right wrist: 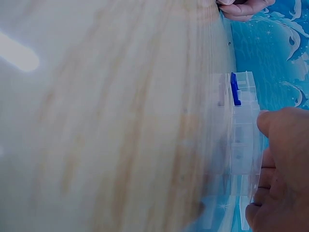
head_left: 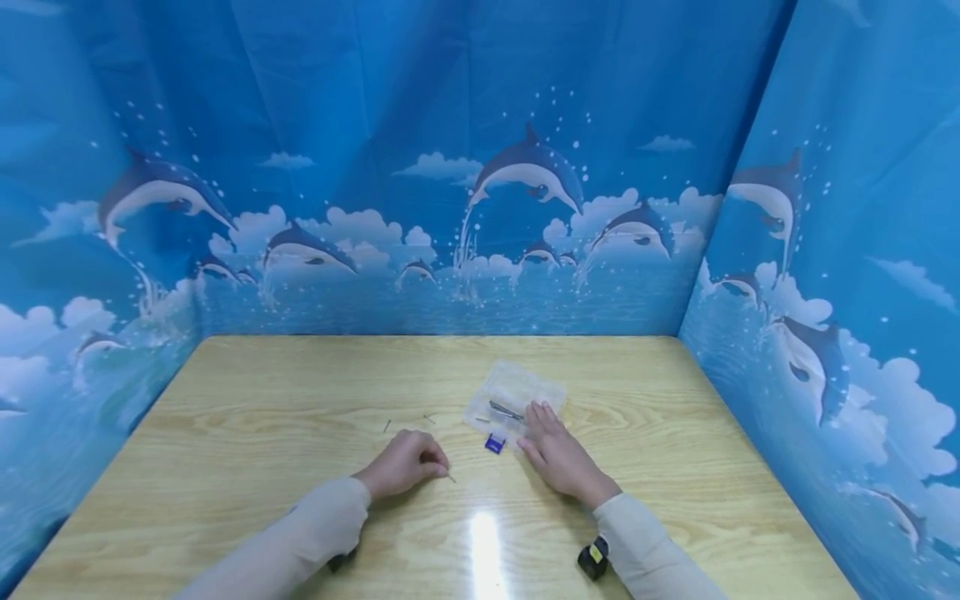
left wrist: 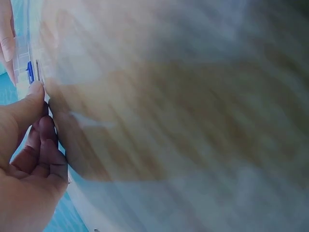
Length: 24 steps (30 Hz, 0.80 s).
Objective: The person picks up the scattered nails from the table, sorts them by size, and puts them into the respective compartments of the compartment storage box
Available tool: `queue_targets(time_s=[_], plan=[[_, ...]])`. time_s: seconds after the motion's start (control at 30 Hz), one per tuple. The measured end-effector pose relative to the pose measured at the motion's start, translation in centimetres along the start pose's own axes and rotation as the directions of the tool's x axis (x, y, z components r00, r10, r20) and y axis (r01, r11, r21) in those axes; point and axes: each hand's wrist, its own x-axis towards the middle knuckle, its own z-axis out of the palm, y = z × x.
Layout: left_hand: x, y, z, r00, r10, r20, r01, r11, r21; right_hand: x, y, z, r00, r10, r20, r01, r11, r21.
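Note:
My left hand (head_left: pixel 402 462) pinches a small, thin, nail-like piece (head_left: pixel 452 477) between thumb and forefinger, just above or on the table. In the left wrist view the fingertips meet, and the pinched piece is barely visible. My right hand (head_left: pixel 561 454) rests on the right side of a clear plastic compartment box (head_left: pixel 510 379), fingers mostly straight. A blue latch (head_left: pixel 494 443) sits at the box's near edge. Several dark metal pieces (head_left: pixel 506 410) lie in a compartment, with one lighter thin piece (head_left: pixel 482 420) to their left. The right wrist view shows the box (right wrist: pixel 245 135) side-on beside that hand.
Two loose thin pieces lie beyond my left hand: a dark one (head_left: pixel 387 426) and a paler one (head_left: pixel 429 418). The wood-grain table (head_left: pixel 300 383) is backed by a blue dolphin-print curtain (head_left: pixel 360 167), which also runs down both sides.

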Motion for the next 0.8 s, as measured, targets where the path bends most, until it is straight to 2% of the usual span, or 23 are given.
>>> queue_targets(time_s=[0.2,0.37,0.57,0.8], plan=[[0.4,0.4,-0.6,0.999,-0.040,-0.027,0.039,0.998,-0.045,0.0,0.1,0.1,1.000,-0.003,-0.004,0.003,1.000,0.004],[1.3,1.0,-1.4,0.994,-0.071,-0.088,0.067,0.997,-0.049,0.0,0.1,0.3,1.000,-0.012,-0.014,0.012,1.000,0.003],[2.5,1.9,-2.1,0.985,-0.055,-0.164,0.053,0.998,-0.017,0.0,0.0,0.2,1.000,-0.016,-0.003,0.016,1.000,0.001],[4.3,3.1,-2.5,0.977,-0.036,-0.212,0.035,0.999,-0.008,-0.1,-0.1,-0.1,1.000,0.002,-0.001,-0.002,1.000,0.011]])
